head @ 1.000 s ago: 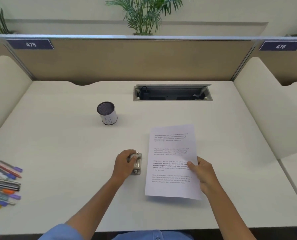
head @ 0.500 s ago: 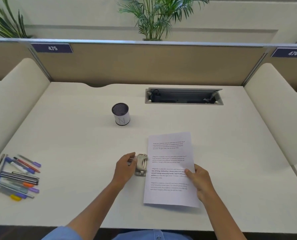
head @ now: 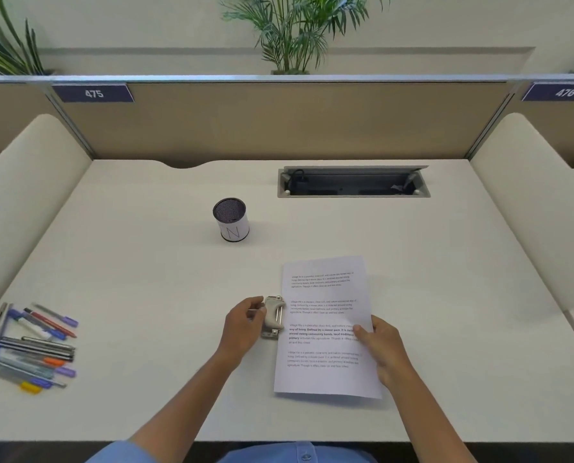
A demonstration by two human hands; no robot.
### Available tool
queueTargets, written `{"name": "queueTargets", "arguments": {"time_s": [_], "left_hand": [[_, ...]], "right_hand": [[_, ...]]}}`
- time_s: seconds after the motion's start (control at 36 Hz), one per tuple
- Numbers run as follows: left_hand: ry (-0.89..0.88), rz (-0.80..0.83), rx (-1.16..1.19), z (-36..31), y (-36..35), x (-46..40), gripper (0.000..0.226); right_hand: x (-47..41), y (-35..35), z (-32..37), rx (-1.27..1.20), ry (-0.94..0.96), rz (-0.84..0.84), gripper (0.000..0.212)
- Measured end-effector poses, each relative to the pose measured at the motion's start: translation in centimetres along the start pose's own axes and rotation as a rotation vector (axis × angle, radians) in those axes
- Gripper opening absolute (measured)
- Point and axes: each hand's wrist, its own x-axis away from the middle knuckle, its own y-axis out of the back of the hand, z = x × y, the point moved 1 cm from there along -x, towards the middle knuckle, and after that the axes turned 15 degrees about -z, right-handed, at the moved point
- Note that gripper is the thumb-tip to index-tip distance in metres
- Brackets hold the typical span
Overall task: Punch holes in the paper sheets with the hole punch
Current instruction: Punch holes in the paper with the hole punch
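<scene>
A white printed paper sheet [head: 325, 315] lies on the desk in front of me, its left edge against the slot of a small grey metal hole punch [head: 273, 316]. My left hand [head: 244, 324] rests at the punch's left side, fingers curled and touching its handle. My right hand [head: 381, 345] pinches the sheet's right edge, thumb on top of the text. Whether the sheet's edge is inside the slot I cannot tell.
A white pen cup with a dark mesh rim [head: 231, 224] stands behind the punch. Several pens and markers [head: 35, 349] lie at the desk's left edge. An open cable tray [head: 352, 182] is sunk in the desk at the back. Padded dividers flank both sides.
The sheet has slid left toward the punch, closing the gap. My left hand has come off the top of the punch to its left side. The view shifted.
</scene>
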Motion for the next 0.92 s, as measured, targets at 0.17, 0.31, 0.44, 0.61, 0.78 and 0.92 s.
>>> {"name": "queueTargets", "arguments": {"time_s": [0.17, 0.31, 0.44, 0.61, 0.78, 0.92], "left_hand": [[0.048, 0.015, 0.029, 0.4, -0.1, -0.2, 0.023], [0.074, 0.038, 0.058, 0.4, -0.1, -0.4, 0.025], [0.085, 0.057, 0.061, 0.2, 0.0, -0.7, 0.028], [-0.015, -0.023, -0.054, -0.1, -0.5, -1.6, 0.028], [-0.204, -0.108, -0.258, -1.3, -3.0, -2.5, 0.030], [-0.205, -0.121, -0.399, -2.1, -4.7, -3.0, 0.055]], "right_hand": [[0.0, -0.3, -0.3, -0.007, -0.012, 0.013, 0.020], [0.1, -0.5, -0.6, -0.018, -0.028, 0.038, 0.020], [0.1, -0.7, -0.6, -0.012, -0.029, 0.046, 0.019], [0.0, -0.6, -0.4, -0.011, -0.039, 0.048, 0.018], [-0.2, -0.7, -0.2, -0.002, -0.045, 0.038, 0.018], [-0.3, -0.8, -0.2, -0.004, -0.053, 0.041, 0.018]]}}
